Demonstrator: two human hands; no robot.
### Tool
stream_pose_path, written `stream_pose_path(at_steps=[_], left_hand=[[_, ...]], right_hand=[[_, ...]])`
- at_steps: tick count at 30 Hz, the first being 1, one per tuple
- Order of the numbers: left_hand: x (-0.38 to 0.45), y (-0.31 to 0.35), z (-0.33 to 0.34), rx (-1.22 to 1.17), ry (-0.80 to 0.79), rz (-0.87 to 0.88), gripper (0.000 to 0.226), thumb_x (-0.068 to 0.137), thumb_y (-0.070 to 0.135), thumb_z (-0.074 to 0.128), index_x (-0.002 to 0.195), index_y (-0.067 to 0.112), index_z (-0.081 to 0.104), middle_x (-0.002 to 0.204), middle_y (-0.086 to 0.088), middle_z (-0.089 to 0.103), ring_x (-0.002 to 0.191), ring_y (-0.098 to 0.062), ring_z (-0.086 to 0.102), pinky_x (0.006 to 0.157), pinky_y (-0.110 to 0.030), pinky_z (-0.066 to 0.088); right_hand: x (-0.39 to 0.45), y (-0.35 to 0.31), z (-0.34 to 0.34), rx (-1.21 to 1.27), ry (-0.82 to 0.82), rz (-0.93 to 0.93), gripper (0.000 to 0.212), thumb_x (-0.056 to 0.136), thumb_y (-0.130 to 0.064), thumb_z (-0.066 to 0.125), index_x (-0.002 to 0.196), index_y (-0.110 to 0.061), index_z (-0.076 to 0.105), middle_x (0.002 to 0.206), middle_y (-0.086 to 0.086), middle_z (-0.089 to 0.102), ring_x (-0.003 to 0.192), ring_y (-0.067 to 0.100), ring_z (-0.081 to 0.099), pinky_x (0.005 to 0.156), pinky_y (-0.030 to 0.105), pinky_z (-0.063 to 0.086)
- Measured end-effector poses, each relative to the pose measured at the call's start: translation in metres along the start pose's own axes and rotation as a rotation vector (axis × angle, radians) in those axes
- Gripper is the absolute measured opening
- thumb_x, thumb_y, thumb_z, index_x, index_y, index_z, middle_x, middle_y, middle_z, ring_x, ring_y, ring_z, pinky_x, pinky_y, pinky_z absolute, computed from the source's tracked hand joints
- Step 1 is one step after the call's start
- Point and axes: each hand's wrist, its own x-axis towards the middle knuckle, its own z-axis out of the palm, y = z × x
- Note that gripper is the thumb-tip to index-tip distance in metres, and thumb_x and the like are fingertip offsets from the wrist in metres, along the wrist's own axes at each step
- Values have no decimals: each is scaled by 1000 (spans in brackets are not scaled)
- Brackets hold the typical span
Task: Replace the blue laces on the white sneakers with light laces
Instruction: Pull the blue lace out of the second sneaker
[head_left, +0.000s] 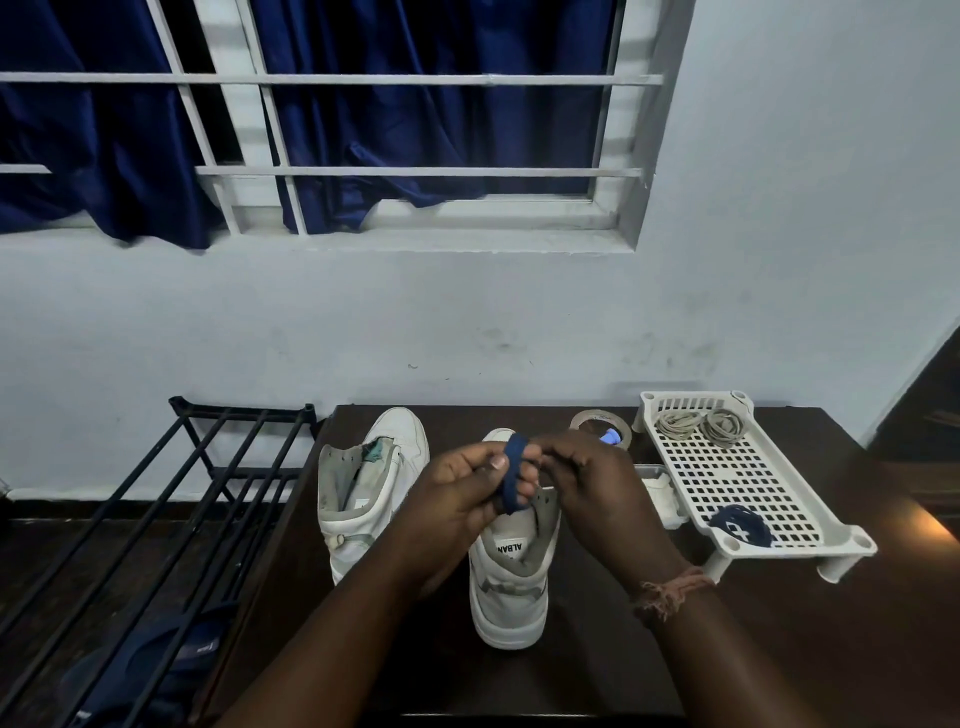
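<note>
A: Where are our hands, and what room do they have?

B: Both are raised over the middle of the dark desk (597, 649). Our left hand (457, 499) has its fingers curled, a blue lace (513, 478) wound in loops around them. Our right hand (587, 478) pinches that same lace from the other side. Bare desk lies in front of us and to the right; its far edge meets the wall (467, 322), and its left edge runs beside a black rack (171, 499).

A: What do we count?

B: Two white sneakers. One (511, 587) stands directly under our hands, heel toward us, with a label on the tongue. The other (371, 483) is to its left, near the desk's left edge, its eyelets bare. One white perforated tray (737, 483) sits to the right. At its far end lie two coils of light laces (701, 426); at its near end, one bundle of dark blue lace (740, 525). One tape roll (600, 423) rests between the sneaker and the tray, and a small white container (660, 491) is just beside the tray.

A: And the room?

B: A pale wall, dimly lit. Above it is a window with white bars (332, 171) and a dark blue curtain (415, 104). Under the rack we make out something dark blue; we cannot tell what.
</note>
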Motion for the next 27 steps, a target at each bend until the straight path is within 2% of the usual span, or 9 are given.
stream_pose_path(at_steps=[3, 6, 8, 12, 15, 18, 22, 25, 27], left_hand=[[2, 5, 1, -196, 109, 43, 34, 98, 5, 49, 129, -5, 60, 121, -19, 70, 108, -23, 70, 94, -29, 57], [7, 5, -3, -208, 209, 101, 32, 103, -2, 42, 132, -2, 56, 133, -15, 67, 125, -23, 63, 100, -28, 54], [10, 0, -8, -92, 283, 101, 30, 105, -1, 41, 129, 4, 60, 130, -10, 69, 124, -21, 64, 98, -28, 55], [9, -10, -12, 335, 307, 101, 35, 104, -1, 44, 130, 13, 63, 127, 0, 71, 123, -17, 64, 109, -42, 47], [6, -12, -7, 503, 266, 105, 39, 102, -4, 47, 122, 23, 68, 120, 5, 74, 118, -11, 66, 107, -35, 49], [5, -12, -3, 524, 204, 83, 39, 99, -7, 49, 117, 21, 70, 116, -1, 75, 111, -11, 68, 101, -32, 51], [4, -14, 2, 433, 201, 58, 42, 99, -11, 47, 121, 17, 68, 118, -2, 75, 113, -12, 68, 101, -29, 52], [3, -16, 5, 377, 216, 47, 44, 99, -11, 44, 125, 17, 66, 120, -3, 74, 119, -19, 67, 104, -32, 51], [3, -19, 6, 362, 205, 42, 42, 98, -7, 47, 129, 15, 64, 123, -6, 73, 121, -22, 66, 109, -39, 48]], right_hand=[[-2, -4, 9, -37, -118, 5, 19, 93, -10, 62, 101, -20, 76, 91, -5, 71, 87, 9, 62, 81, 26, 48], [-5, -8, 16, -70, -194, -20, 18, 93, -14, 62, 105, -17, 76, 100, -4, 73, 94, 9, 62, 86, 24, 47], [-6, -11, 18, -89, -199, -49, 18, 93, -16, 61, 104, -18, 76, 100, -5, 73, 94, 10, 64, 86, 25, 48], [-1, -17, 13, -88, -107, -92, 14, 90, -12, 64, 94, -19, 75, 90, -8, 71, 86, 8, 62, 79, 27, 47], [1, -20, 5, -51, -50, -94, 17, 90, -8, 65, 96, -20, 76, 89, -9, 72, 85, 5, 63, 77, 20, 47], [1, -21, 2, 17, -31, -45, 20, 89, -6, 66, 95, -21, 76, 87, -11, 72, 84, 3, 65, 76, 20, 50], [-2, -22, 8, 155, 39, 157, 17, 89, -7, 67, 90, -23, 73, 81, -14, 71, 77, 3, 68, 71, 21, 55], [-2, -22, 18, 346, 165, 401, 16, 87, -9, 69, 90, -25, 66, 77, -4, 71, 73, 12, 70, 72, 40, 61], [-1, -23, 23, 395, 241, 491, 17, 85, -11, 72, 91, -24, 62, 75, 0, 70, 71, 17, 71, 71, 46, 60]])
